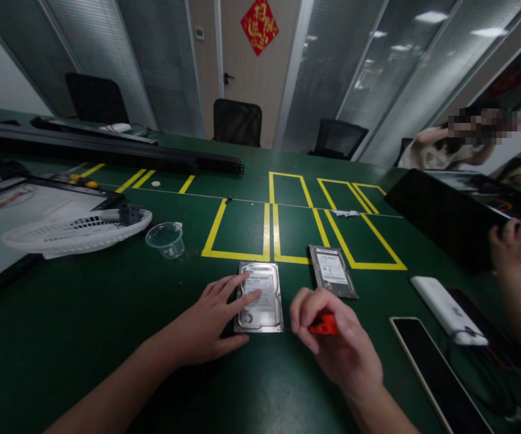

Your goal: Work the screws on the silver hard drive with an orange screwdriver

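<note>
My left hand point(215, 316) lies over the left side of a silver hard drive point(267, 304), fingers spread, two fingertips on its label. The thumb is near the drive's lower left corner. Just right of that drive, my right hand point(339, 343) is closed around the red handle of a screwdriver point(324, 325). Its thin shaft is hard to make out and points toward the drive's lower right corner. A second hard drive point(332, 271) lies flat behind my right hand, apart from it.
A clear plastic cup point(166, 241) and a white basket point(79, 232) stand to the left. At right lie a phone point(436, 367) and a white power bank point(449, 310) with a cable. Another person's hand point(520, 247) is beside a black panel point(450, 220). Yellow tape point(237, 256) marks the table.
</note>
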`<state>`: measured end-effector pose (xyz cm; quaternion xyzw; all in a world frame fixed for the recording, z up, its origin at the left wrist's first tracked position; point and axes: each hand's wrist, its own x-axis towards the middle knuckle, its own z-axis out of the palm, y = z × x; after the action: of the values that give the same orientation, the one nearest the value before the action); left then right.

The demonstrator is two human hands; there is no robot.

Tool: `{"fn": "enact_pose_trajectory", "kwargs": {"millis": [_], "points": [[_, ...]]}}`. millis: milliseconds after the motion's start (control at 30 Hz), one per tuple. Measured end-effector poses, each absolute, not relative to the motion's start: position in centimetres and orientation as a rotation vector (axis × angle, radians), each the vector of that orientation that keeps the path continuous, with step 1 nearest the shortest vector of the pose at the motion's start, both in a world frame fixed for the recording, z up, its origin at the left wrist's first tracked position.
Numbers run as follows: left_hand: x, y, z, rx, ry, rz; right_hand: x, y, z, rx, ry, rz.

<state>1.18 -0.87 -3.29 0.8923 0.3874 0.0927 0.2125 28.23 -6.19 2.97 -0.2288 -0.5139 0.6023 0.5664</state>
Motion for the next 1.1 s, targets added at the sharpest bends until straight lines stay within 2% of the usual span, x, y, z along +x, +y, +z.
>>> {"fn": "enact_pose_trajectory", "kwargs": {"millis": [300, 700, 1100], "points": [[1.2, -0.9, -3.1, 2.492, 1.072, 0.256, 28.7, -6.1, 2.8, -0.622, -1.342, 1.334], [1.4, -0.9, -2.9, 2.490, 1.083, 0.218, 28.2, -6.1, 2.0, -0.529, -1.196, 1.436], [1.3, -0.8, -3.1, 2.485, 1.085, 0.235, 28.5, -6.0, 3.1, -0.517, -1.215, 1.395]]}}
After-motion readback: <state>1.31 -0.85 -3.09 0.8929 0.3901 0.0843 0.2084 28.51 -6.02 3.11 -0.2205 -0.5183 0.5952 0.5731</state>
